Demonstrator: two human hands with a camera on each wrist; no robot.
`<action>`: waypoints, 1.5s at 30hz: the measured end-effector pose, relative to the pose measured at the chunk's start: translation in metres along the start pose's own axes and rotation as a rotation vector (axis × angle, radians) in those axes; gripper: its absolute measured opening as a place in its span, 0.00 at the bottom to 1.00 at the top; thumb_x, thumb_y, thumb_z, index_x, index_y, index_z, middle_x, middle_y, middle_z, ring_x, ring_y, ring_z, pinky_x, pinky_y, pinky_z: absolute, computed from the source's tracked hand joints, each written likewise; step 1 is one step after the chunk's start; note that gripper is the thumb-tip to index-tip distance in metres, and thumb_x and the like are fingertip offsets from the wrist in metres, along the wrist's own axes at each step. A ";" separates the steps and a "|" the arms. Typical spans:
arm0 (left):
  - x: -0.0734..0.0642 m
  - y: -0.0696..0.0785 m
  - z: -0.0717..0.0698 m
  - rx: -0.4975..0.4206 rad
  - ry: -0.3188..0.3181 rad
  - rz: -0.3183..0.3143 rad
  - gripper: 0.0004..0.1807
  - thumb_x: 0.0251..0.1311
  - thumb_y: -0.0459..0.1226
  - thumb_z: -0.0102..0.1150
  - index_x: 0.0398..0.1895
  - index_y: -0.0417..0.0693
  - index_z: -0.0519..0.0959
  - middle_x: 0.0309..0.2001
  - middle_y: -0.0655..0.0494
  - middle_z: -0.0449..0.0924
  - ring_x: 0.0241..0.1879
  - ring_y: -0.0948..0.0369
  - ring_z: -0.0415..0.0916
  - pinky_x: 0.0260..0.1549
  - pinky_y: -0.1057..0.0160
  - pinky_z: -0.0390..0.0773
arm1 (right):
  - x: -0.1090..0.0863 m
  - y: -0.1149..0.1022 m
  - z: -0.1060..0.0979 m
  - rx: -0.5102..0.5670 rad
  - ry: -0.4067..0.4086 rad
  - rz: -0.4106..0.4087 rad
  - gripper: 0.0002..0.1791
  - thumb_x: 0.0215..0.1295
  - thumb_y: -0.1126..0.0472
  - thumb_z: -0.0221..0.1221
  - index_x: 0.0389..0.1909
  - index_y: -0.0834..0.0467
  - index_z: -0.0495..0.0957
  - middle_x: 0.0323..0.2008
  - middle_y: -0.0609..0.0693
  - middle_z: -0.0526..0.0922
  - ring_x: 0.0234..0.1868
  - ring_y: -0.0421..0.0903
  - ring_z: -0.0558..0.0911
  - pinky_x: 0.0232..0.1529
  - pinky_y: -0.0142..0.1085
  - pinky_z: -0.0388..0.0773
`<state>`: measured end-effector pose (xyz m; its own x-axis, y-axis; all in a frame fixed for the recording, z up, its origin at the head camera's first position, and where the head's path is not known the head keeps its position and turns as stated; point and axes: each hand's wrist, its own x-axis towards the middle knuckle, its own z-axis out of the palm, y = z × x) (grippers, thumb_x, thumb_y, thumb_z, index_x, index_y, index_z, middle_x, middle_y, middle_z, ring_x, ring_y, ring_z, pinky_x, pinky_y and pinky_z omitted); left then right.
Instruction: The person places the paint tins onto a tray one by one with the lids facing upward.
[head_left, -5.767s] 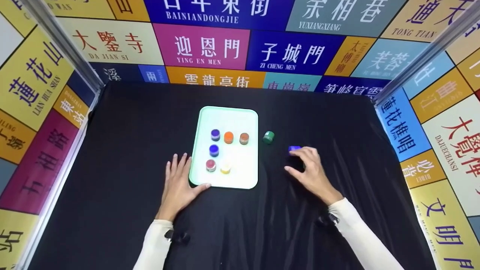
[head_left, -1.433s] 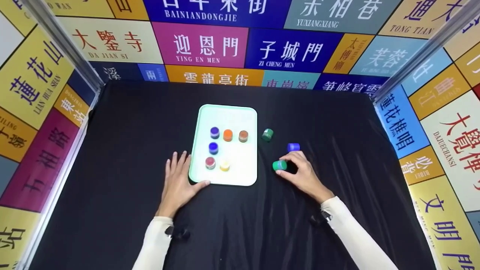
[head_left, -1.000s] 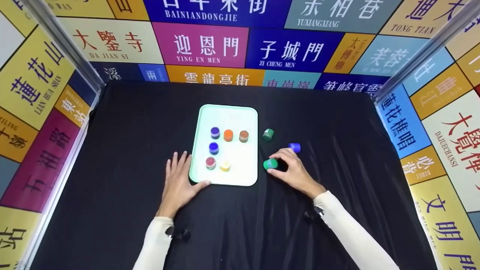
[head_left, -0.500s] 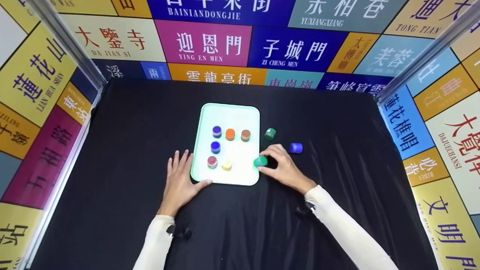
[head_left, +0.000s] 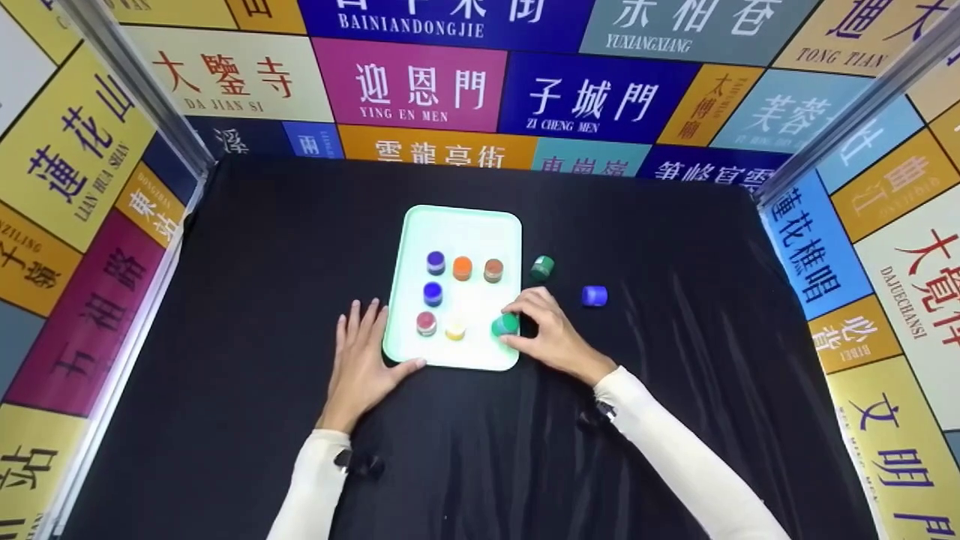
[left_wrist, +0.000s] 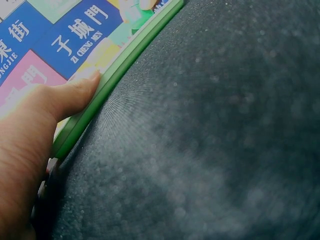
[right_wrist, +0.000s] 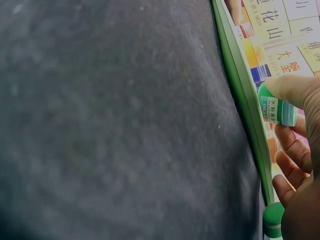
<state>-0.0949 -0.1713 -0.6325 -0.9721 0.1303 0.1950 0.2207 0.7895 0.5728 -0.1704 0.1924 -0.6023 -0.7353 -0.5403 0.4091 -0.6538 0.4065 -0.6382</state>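
My right hand (head_left: 551,334) pinches a green paint jar (head_left: 505,324) between thumb and fingers, over the near right part of the light green tray (head_left: 465,229). In the right wrist view the jar's printed label (right_wrist: 270,109) shows, and the jar is tilted. My left hand (head_left: 365,373) lies at the tray's near left corner with fingers spread. Its thumb (left_wrist: 80,95) rests on the rim in the left wrist view. On the tray stand a purple jar (head_left: 436,262), an orange jar (head_left: 462,268), a brown jar (head_left: 493,271), a blue jar (head_left: 433,293), a red jar (head_left: 426,323) and a yellow jar (head_left: 454,330).
Right of the tray, on the black cloth (head_left: 262,262), are a dark green jar (head_left: 542,267) and a blue-violet jar (head_left: 595,295) on its side. Panels with large printed characters (head_left: 409,82) enclose the table at the back and both sides.
My right hand first reached to the blue-violet jar, then held the green jar right of the tray. It has carried that jar left across the tray's edge. The left hand has stayed put.
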 end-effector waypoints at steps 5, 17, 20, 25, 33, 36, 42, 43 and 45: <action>-0.001 0.000 0.000 -0.005 0.002 -0.006 0.64 0.58 0.69 0.74 0.85 0.36 0.63 0.87 0.39 0.56 0.89 0.39 0.40 0.87 0.40 0.33 | 0.006 -0.005 0.005 -0.011 -0.040 0.007 0.22 0.63 0.57 0.81 0.54 0.61 0.88 0.47 0.50 0.86 0.59 0.53 0.76 0.67 0.45 0.74; 0.000 0.000 0.000 -0.012 0.009 0.002 0.64 0.57 0.68 0.76 0.85 0.36 0.64 0.86 0.38 0.58 0.89 0.39 0.41 0.87 0.39 0.33 | 0.013 -0.012 0.014 -0.034 -0.084 0.014 0.21 0.64 0.56 0.80 0.55 0.59 0.88 0.50 0.50 0.86 0.59 0.52 0.75 0.65 0.50 0.72; 0.000 0.000 0.000 -0.012 0.008 0.000 0.64 0.57 0.68 0.76 0.85 0.37 0.63 0.87 0.39 0.57 0.89 0.39 0.40 0.87 0.39 0.33 | 0.014 -0.012 0.017 -0.041 -0.085 0.014 0.21 0.64 0.57 0.80 0.55 0.59 0.88 0.51 0.50 0.86 0.60 0.52 0.75 0.65 0.51 0.71; 0.000 0.000 0.001 -0.014 0.004 -0.002 0.64 0.58 0.68 0.75 0.86 0.37 0.63 0.87 0.39 0.56 0.89 0.39 0.40 0.87 0.39 0.33 | 0.016 -0.014 0.019 -0.050 -0.087 0.014 0.22 0.63 0.58 0.79 0.55 0.60 0.88 0.50 0.52 0.86 0.60 0.54 0.75 0.65 0.53 0.71; 0.000 0.001 0.002 -0.014 0.005 0.006 0.64 0.58 0.68 0.75 0.85 0.36 0.63 0.87 0.39 0.56 0.89 0.39 0.40 0.87 0.39 0.33 | 0.012 -0.012 0.014 -0.061 -0.098 0.004 0.23 0.64 0.56 0.79 0.57 0.60 0.88 0.51 0.52 0.85 0.61 0.54 0.74 0.65 0.54 0.71; 0.000 0.001 0.002 -0.010 0.001 0.002 0.64 0.58 0.69 0.75 0.86 0.37 0.63 0.87 0.39 0.56 0.89 0.39 0.40 0.87 0.39 0.33 | 0.009 -0.010 0.009 -0.051 -0.092 0.000 0.23 0.66 0.55 0.79 0.58 0.60 0.87 0.51 0.53 0.85 0.61 0.54 0.74 0.66 0.53 0.71; 0.000 0.000 0.001 0.004 -0.003 -0.005 0.64 0.58 0.69 0.74 0.86 0.37 0.63 0.87 0.39 0.57 0.89 0.39 0.40 0.87 0.39 0.33 | 0.002 -0.004 -0.004 -0.062 -0.079 0.029 0.25 0.68 0.54 0.78 0.60 0.61 0.86 0.55 0.53 0.85 0.62 0.55 0.74 0.70 0.52 0.69; 0.000 0.000 0.001 0.004 -0.003 -0.005 0.64 0.58 0.69 0.74 0.86 0.37 0.63 0.87 0.39 0.57 0.89 0.39 0.40 0.87 0.39 0.33 | 0.001 -0.003 -0.005 -0.064 -0.074 0.032 0.25 0.67 0.54 0.78 0.60 0.62 0.86 0.55 0.53 0.85 0.62 0.55 0.74 0.70 0.53 0.69; 0.000 -0.001 0.001 0.003 -0.002 -0.004 0.64 0.58 0.69 0.74 0.86 0.37 0.63 0.87 0.39 0.57 0.89 0.39 0.40 0.87 0.39 0.33 | -0.002 -0.001 -0.009 -0.065 -0.062 0.032 0.25 0.66 0.56 0.78 0.60 0.63 0.86 0.56 0.54 0.85 0.62 0.56 0.74 0.69 0.54 0.69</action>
<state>-0.0954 -0.1713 -0.6334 -0.9731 0.1288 0.1910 0.2169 0.7916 0.5712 -0.1699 0.1991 -0.5965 -0.7447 -0.5703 0.3466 -0.6418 0.4699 -0.6060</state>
